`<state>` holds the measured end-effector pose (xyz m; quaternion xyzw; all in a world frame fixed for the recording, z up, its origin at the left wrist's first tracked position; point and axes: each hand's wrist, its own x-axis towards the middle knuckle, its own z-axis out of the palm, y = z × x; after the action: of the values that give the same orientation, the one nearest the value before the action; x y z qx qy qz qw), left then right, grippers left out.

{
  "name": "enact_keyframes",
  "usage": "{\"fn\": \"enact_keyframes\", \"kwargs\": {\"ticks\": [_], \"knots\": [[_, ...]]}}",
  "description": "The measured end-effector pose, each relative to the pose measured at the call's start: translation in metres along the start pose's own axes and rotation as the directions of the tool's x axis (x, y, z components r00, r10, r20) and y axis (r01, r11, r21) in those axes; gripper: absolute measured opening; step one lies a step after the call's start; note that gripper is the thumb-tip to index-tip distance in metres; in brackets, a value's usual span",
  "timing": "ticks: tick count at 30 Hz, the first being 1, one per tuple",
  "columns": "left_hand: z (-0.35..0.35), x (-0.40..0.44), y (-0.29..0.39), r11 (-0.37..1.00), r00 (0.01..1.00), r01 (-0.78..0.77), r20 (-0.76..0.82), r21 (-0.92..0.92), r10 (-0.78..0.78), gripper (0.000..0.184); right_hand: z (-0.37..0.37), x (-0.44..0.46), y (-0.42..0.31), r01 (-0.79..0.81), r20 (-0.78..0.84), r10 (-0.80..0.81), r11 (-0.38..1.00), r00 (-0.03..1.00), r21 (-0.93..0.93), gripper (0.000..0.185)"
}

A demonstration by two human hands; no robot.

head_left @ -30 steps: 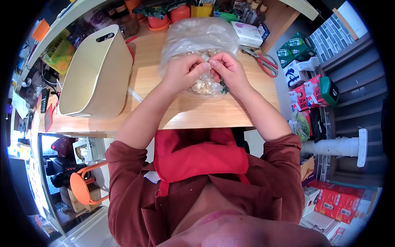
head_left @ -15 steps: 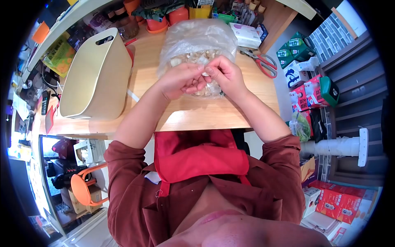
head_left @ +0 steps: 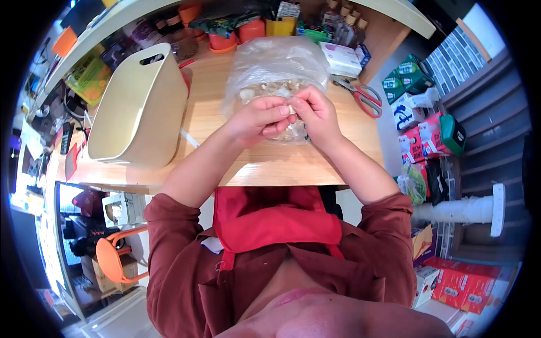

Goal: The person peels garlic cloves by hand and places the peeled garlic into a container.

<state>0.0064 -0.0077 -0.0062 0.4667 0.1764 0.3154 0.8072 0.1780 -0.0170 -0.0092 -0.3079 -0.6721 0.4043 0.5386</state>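
Observation:
My left hand (head_left: 261, 119) and my right hand (head_left: 317, 114) meet at the fingertips above the near part of a clear plastic bag (head_left: 276, 53). Pinched between them is a small whitish piece that looks like a garlic clove (head_left: 291, 110). Both hands are closed on it, the fingers of the left curled underneath. Whitish and brownish pieces, like garlic and its skins (head_left: 270, 90), show in the bag, partly hidden by my hands.
A tall cream bin (head_left: 138, 107) stands on the wooden table (head_left: 270, 163) to the left. Red-handled scissors (head_left: 366, 101) lie to the right, near a white box (head_left: 341, 59). Pots and bottles line the back. An orange chair (head_left: 112, 259) is below left.
The view has shifted slightly, so the table items appear a little lower and farther right. Both hands stay together; the fingers have shifted and the pale piece shows more plainly.

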Motion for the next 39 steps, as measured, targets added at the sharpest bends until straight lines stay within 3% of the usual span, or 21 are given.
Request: {"fn": "enact_keyframes", "kwargs": {"ticks": [6, 9, 12, 15, 18, 21, 24, 33, 39], "knots": [[0.004, 0.001, 0.001, 0.998, 1.000, -0.019, 0.000, 0.055, 0.019, 0.024, 0.000, -0.001, 0.005, -0.169, 0.054, 0.161, 0.933, 0.986, 0.316, 0.007], [0.001, 0.003, -0.001, 0.975, 0.990, -0.026, -0.128, 0.222, 0.056, 0.021, 0.003, 0.002, 0.006, -0.160, 0.022, 0.159, 0.960, 0.987, 0.230, 0.009], [0.005, 0.001, 0.003, 0.900, 0.983, -0.006, -0.160, 0.437, 0.085, 0.017, -0.004, 0.002, 0.009, -0.057, 0.059, 0.054, 0.997, 0.997, 0.053, 0.012], [0.008, 0.002, 0.002, 0.757, 0.971, 0.038, -0.203, 0.653, 0.127, 0.015, -0.007, 0.002, 0.015, -0.066, 0.107, 0.062, 0.997, 0.992, 0.034, 0.013], [0.002, 0.004, -0.002, 0.670, 0.964, -0.035, -0.152, 0.741, 0.220, 0.017, -0.007, 0.004, 0.011, -0.052, 0.125, 0.052, 0.999, 0.991, -0.002, 0.013], [0.003, 0.003, 0.001, 0.757, 0.972, 0.005, -0.181, 0.653, 0.149, 0.019, -0.007, 0.004, 0.011, -0.018, 0.102, 0.034, 0.988, 0.994, -0.155, 0.013], [0.008, -0.001, 0.004, 0.736, 0.970, -0.045, -0.145, 0.675, 0.192, 0.022, -0.007, 0.004, 0.010, -0.026, 0.069, 0.040, 0.980, 0.997, -0.199, 0.012], [0.006, 0.001, 0.003, 0.773, 0.977, -0.058, -0.125, 0.632, 0.175, 0.023, -0.005, -0.001, 0.006, -0.057, 0.080, 0.064, 0.995, 0.995, -0.081, 0.011], [0.002, 0.000, 0.001, 0.874, 0.990, -0.030, -0.106, 0.484, 0.092, 0.019, -0.005, -0.002, 0.006, -0.163, 0.097, 0.148, 0.972, 0.984, 0.170, 0.011]]}}
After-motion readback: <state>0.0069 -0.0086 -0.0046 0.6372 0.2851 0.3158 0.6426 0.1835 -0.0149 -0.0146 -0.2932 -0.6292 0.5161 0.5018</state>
